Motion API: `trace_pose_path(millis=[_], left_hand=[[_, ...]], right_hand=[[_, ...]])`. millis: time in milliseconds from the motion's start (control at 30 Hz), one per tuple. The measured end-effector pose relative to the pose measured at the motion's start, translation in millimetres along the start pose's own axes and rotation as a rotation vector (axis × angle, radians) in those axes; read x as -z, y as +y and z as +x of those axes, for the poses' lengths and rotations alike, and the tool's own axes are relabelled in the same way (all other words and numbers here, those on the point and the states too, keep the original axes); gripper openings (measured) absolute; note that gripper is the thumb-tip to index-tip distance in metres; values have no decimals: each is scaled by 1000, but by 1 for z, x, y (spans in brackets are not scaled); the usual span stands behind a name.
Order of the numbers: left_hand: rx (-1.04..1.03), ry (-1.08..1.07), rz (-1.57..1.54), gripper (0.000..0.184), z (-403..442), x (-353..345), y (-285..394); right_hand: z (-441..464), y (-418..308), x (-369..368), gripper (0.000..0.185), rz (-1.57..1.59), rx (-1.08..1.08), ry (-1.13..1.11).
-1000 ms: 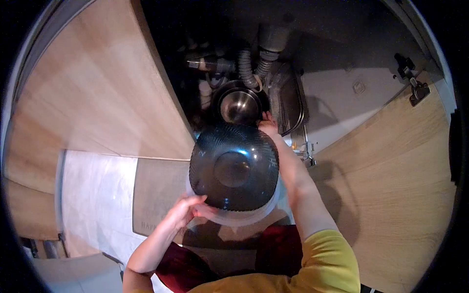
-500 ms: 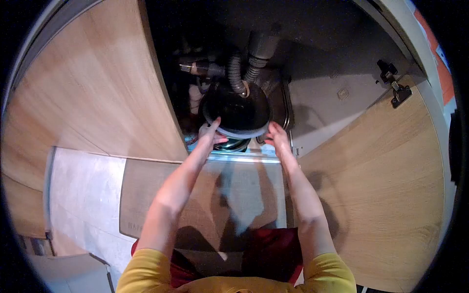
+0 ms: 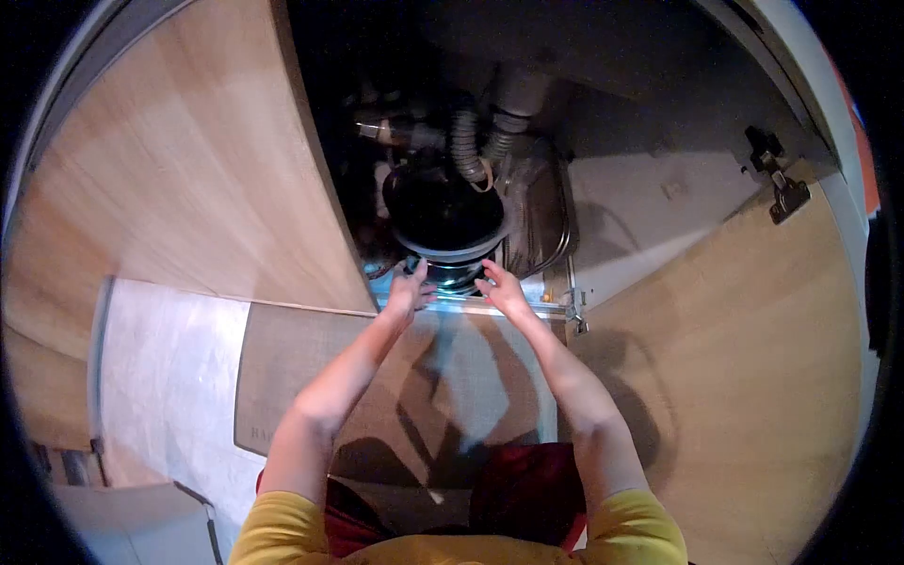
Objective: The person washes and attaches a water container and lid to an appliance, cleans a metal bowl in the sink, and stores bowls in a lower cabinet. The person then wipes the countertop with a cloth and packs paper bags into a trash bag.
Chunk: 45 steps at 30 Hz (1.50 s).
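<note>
A dark round bowl-like vessel with a pale rim sits inside the cupboard, on top of shiny metal cookware. My left hand is at the front left of this stack, thumb up and fingers apart. On the front right, my right hand has its fingers spread, with the fingertips close to the metal piece below the rim. Whether the fingertips touch the cookware I cannot tell. Neither hand grips anything that I can see.
Corrugated drain pipes hang just behind and above the vessel. A metal rack or tray stands to its right. Wooden cupboard doors, left and right, stand open. A mat lies on the floor in front.
Both hands have come off the dark vessel's rim and moved down towards me. The right hand has also shifted left. The dark vessel appears slightly further left relative to the rack.
</note>
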State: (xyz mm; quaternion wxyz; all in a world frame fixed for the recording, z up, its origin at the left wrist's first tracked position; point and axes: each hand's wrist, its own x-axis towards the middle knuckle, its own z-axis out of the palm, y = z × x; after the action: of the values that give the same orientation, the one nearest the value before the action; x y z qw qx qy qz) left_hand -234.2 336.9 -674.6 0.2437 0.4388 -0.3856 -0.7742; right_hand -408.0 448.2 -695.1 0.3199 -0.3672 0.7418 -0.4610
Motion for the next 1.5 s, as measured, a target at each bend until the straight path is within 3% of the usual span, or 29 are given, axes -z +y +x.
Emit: trace_pose_path(millis=[67, 133, 200, 267, 333, 367, 433, 500, 533, 600, 667, 733, 833, 900, 933, 967, 1000, 1100, 1167, 1200, 1233, 1367, 1433, 1467, 1500], left_hand=[[-2, 10, 134, 75, -8, -1, 7], [-5, 9, 151, 76, -10, -2, 16], [16, -12, 111, 78, -10, -9, 27], [43, 46, 84, 76, -14, -23, 39], [-26, 113, 161, 70, -15, -26, 38], [-59, 49, 205, 58, -13, -23, 31], [-70, 137, 296, 51, -65, -39, 51], [-142, 55, 432, 39, -93, -19, 21], [-197, -117, 463, 34, -93, 2, -12], [113, -50, 160, 27, -188, -12, 33], [104, -51, 105, 24, -247, 2, 24], [198, -176, 20, 25, -295, 31, 7], [330, 12, 155, 28, -398, 0, 75], [394, -14, 56, 30, -460, -19, 127], [407, -41, 66, 29, -482, -27, 147], [388, -99, 45, 29, -500, -34, 171], [375, -160, 20, 28, -515, -41, 194], [283, -210, 134, 29, -537, -46, 230], [218, -227, 136, 28, -542, -46, 264], [152, -247, 137, 28, -545, -42, 278], [140, -237, 139, 28, -548, -35, 290], [57, -171, 144, 29, -558, 5, 324], [58, -125, 144, 31, -569, 29, 333], [42, -116, 138, 31, -572, 39, 338], [32, -93, 140, 31, -576, 48, 340]], right_hand=[[0, -17, -7, 53, -15, 34, 18], [0, -39, -13, 47, 338, -231, 66], [2, -59, -20, 46, 346, -219, 118], [5, -79, -26, 40, 437, -439, 222], [3, -83, -32, 32, 374, -490, 229], [-6, -83, -32, 27, 354, -512, 172], [-32, -92, -25, 22, 332, -543, 53], [-64, -94, -16, 26, 365, -603, -44], [-82, -100, -10, 31, 396, -650, -80], [-131, -150, 12, 32, 441, -707, -52], [-179, -189, 32, 30, 456, -757, -86], [-229, -235, 57, 25, 515, -755, -12], [-290, -305, 105, 25, 512, -708, 4], [-328, -353, 142, 22, 456, -501, 99], [-344, -366, 161, 21, 351, -289, 173], [-360, -426, 181, 22, 53, -218, 337], [-377, -405, 206, 26, 311, -126, 475], [-426, -469, 270, 28, -429, 97, 716], [-462, -445, 298, 29, -867, -18, 759], [-482, -417, 313, 36, -515, -366, 530], [-499, -420, 303, 39, -503, -473, 572], [-514, -423, 286, 32, -654, -493, 569], [-504, -428, 262, 29, -762, -528, 429], [-502, -441, 245, 28, -655, -507, 363], [-500, -427, 223, 20, -555, -315, 420]])
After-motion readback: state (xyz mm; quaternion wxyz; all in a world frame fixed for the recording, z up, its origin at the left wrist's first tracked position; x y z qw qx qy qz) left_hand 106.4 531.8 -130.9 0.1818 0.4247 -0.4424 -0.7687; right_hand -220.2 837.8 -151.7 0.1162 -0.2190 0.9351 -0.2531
